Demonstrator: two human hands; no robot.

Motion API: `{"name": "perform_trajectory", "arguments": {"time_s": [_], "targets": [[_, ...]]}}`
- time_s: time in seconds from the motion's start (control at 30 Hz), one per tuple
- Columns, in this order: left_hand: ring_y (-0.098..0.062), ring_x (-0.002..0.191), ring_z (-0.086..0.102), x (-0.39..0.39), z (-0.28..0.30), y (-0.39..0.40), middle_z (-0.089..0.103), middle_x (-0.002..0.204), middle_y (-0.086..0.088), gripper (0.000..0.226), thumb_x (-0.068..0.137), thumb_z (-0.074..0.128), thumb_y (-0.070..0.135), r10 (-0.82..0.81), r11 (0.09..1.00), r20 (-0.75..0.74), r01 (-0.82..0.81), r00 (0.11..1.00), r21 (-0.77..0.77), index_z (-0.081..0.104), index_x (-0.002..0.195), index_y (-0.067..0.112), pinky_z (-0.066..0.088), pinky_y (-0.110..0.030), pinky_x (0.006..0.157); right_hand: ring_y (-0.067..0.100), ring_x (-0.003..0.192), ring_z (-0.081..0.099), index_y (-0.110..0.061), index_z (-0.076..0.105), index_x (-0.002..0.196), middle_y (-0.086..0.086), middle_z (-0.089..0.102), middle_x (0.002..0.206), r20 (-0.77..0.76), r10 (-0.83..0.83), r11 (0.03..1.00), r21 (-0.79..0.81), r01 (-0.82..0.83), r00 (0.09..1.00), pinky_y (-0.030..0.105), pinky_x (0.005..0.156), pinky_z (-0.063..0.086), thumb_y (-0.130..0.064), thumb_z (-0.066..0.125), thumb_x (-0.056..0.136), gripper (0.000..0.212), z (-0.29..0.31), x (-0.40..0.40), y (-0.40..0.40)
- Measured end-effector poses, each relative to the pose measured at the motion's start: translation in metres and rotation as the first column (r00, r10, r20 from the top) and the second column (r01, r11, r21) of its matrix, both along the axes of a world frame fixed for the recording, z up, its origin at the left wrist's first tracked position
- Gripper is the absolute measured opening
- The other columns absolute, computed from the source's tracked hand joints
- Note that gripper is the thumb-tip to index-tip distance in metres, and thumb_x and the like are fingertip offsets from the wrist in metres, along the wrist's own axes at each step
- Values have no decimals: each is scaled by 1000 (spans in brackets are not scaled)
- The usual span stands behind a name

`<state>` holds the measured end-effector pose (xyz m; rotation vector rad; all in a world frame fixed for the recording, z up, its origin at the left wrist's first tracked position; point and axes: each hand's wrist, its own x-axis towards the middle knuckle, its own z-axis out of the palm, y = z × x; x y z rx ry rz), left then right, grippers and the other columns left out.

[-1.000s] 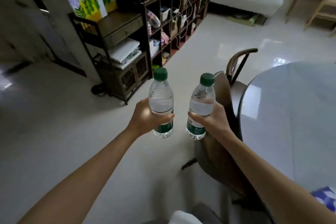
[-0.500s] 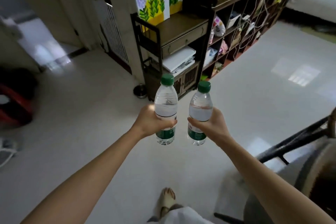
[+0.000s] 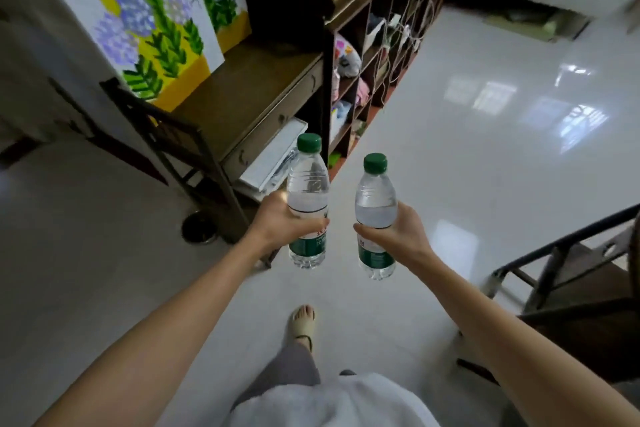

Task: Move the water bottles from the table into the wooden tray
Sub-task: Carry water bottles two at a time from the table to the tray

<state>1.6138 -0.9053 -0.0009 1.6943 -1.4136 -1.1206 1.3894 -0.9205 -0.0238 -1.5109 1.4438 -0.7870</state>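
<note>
Left hand: my left hand (image 3: 280, 220) has its fingers and thumb curled round the middle of the left water bottle (image 3: 307, 201), at the top edge of the green label.
Right hand: my right hand (image 3: 398, 234) wraps the right water bottle (image 3: 375, 215) at the same height, thumb across the front.
Where the bottles are: both are upright in the air above the pale floor (image 3: 485, 156), a little apart from each other, just in front of the dark shelf unit (image 3: 242, 94). I see neither the table nor the wooden tray from here.
Weight: I judge them fairly heavy for their size, as both look close to full.
Stiffness: thin clear plastic, likely to dent under a hard squeeze; the ribbed shoulder should be stiffer.
Slip: the smooth wall could slide in a loose hold; the label band gives better purchase.
Where to hold: mid-body, as now, keeps each one balanced with the green caps (image 3: 309, 142) up.
Fragility: low, caps look screwed on.
</note>
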Motion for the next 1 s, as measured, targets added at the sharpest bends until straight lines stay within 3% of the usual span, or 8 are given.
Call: {"name": "perform_trajectory", "arguments": {"time_s": [0.13, 0.2, 0.3, 0.4, 0.47, 0.6, 0.8, 1.0], "targets": [[8, 85, 66, -25, 9, -121, 71, 85, 21, 30, 67, 85, 24, -231, 973, 17, 231, 973, 16, 70, 92, 30, 50, -8, 68, 24, 85, 69, -15, 65, 106, 4, 71, 90, -44, -191, 980, 42, 192, 981, 43, 77, 60, -31, 84, 67, 46, 6, -29, -82], [17, 77, 63, -46, 15, -176, 67, 80, 25, 29, 70, 84, 19, -345, 939, 16, 345, 938, 0, 70, 93, 29, 48, -2, 64, 26, 84, 69, -15, 66, 102, 6, 71, 88, -38, -295, 953, 56, 297, 955, 46, 77, 60, -33, 83, 65, 45, 10, -48, -121], [4, 84, 68, -83, 15, -244, 73, 89, 14, 33, 68, 85, 24, -471, 881, 50, 472, 881, -18, 73, 98, 23, 57, -21, 79, 25, 82, 70, -22, 66, 92, 5, 71, 85, -27, -425, 900, 89, 426, 905, 47, 77, 60, -36, 82, 62, 37, 12, -76, -166], [-6, 92, 70, -120, 5, -315, 76, 96, 9, 52, 56, 79, 51, -553, 833, 83, 554, 829, 12, 75, 101, 24, 58, -32, 84, 24, 81, 70, -23, 65, 90, 4, 71, 84, -28, -499, 862, 83, 500, 866, 47, 77, 60, -33, 82, 64, 33, 9, -107, -220], [-6, 91, 71, -150, -2, -364, 76, 94, 8, 54, 54, 76, 52, -588, 808, 76, 588, 805, 23, 75, 100, 23, 58, -33, 85, 22, 80, 70, -20, 65, 91, 2, 71, 83, -31, -535, 841, 80, 535, 844, 45, 76, 60, -33, 81, 64, 34, 4, -133, -261], [-9, 91, 71, -214, -14, -459, 76, 94, 3, 41, 61, 83, 34, -592, 806, 28, 590, 805, 51, 75, 99, 20, 58, -34, 85, 21, 78, 70, -19, 65, 92, 0, 69, 81, -33, -577, 811, 94, 577, 816, 45, 76, 60, -30, 81, 65, 33, -6, -194, -349], [-12, 89, 71, -299, -13, -601, 76, 91, 1, 35, 63, 82, 29, -565, 817, -36, 565, 824, 114, 74, 96, 20, 59, -35, 83, 21, 79, 70, -20, 66, 92, 1, 70, 82, -95, -557, 818, 110, 564, 825, 45, 75, 61, -41, 79, 62, 38, 4, -280, -492], [-10, 88, 71, -365, -16, -742, 76, 91, 2, 31, 67, 83, 25, -579, 807, -36, 579, 814, 118, 74, 96, 18, 59, -30, 81, 21, 81, 69, -17, 66, 96, 1, 70, 85, -111, -506, 850, 109, 516, 856, 42, 77, 60, -33, 80, 69, 34, 7, -333, -633]]}}
